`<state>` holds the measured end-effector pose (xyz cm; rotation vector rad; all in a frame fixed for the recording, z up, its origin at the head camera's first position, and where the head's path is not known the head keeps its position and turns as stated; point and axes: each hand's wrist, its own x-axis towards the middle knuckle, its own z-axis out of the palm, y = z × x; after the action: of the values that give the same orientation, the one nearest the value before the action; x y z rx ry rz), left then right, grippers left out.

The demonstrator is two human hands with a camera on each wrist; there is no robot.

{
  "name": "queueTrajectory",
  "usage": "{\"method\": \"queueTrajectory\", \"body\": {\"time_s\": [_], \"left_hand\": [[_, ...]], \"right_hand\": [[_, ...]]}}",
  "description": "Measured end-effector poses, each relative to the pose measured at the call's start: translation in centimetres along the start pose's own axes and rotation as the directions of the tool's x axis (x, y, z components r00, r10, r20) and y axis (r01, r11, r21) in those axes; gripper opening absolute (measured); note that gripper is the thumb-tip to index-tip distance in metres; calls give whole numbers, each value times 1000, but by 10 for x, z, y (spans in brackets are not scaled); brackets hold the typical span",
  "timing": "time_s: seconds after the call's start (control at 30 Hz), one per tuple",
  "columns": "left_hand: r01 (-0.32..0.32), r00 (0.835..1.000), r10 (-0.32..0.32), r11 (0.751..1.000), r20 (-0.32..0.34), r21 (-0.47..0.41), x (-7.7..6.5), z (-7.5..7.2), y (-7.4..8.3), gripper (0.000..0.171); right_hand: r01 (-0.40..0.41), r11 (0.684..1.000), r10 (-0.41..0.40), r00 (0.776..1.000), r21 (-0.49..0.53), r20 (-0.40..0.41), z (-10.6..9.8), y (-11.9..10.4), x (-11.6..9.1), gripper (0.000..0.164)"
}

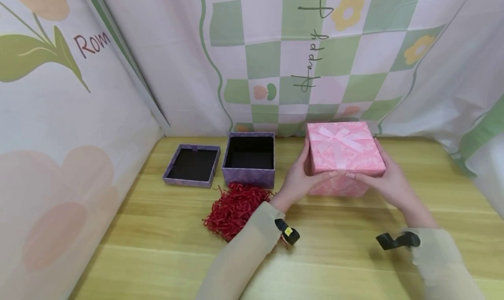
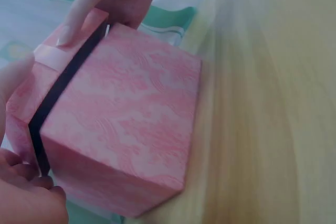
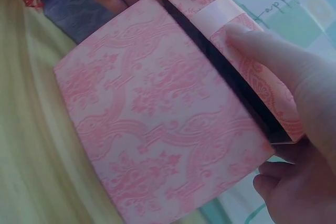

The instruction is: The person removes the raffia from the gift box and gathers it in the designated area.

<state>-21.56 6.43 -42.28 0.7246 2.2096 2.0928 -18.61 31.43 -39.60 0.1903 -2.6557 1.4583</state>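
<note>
A pink patterned gift box stands at the right of the table, and its lid carries a pale ribbon bow. My left hand grips the lid's left side, thumb along the front edge. On the opposite side my right hand holds the lid the same way, and the two thumb tips come close together near the ribbon. Both wrist views reveal a dark strip between the lid's rim and the box body, so the lid is partly raised. The far fingers are hidden behind the lid in the head view.
Left of the pink box stands a purple box without its lid, black inside. Its shallow purple lid lies inside-up farther left. Red shredded paper is heaped in front, beside my left forearm. A patterned curtain hangs behind the table.
</note>
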Motion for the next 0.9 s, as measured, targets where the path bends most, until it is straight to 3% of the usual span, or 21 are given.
{"method": "queueTrajectory", "body": {"time_s": [0.13, 0.37, 0.57, 0.7, 0.9], "left_hand": [[-40, 999, 41, 997, 12, -59, 1, 3, 9, 106], [-52, 999, 52, 997, 4, 49, -2, 5, 24, 96], [-34, 999, 30, 991, 28, 129, -4, 5, 35, 89], [-64, 998, 56, 968, 37, 242, 1, 6, 39, 91], [-115, 992, 124, 923, -1, 366, 11, 11, 44, 98]], "right_hand": [[27, 1000, -27, 999, -8, -22, -6, -5, -2, 111], [32, 999, -33, 998, -6, -59, -17, -14, -9, 87], [69, 998, -71, 988, -14, -136, -25, -16, -11, 67], [81, 996, -84, 980, -24, -178, -31, -18, -11, 65], [61, 998, -55, 976, 19, -211, -33, -19, -9, 67]]}}
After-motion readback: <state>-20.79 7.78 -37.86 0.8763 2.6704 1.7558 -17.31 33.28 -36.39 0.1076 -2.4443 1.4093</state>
